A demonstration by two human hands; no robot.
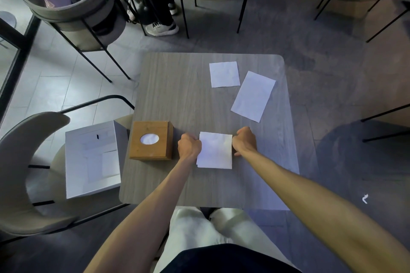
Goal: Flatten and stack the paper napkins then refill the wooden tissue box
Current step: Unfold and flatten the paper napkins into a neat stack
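A small stack of white napkins (214,150) lies flat near the front middle of the grey table (182,86). My left hand (188,145) is curled against the stack's left edge and my right hand (245,141) against its right edge, both pressing the sides. The wooden tissue box (152,139), with white tissue showing in its oval top opening, stands just left of my left hand. Two more napkins lie farther back on the right: a square one (224,74) and a longer unfolded one (253,96), tilted.
An open white cardboard box (93,159) rests on the grey chair (22,173) left of the table. More chairs ring the table, one (73,13) holding a bag. A seated person's legs and shoes (162,27) are beyond the far edge.
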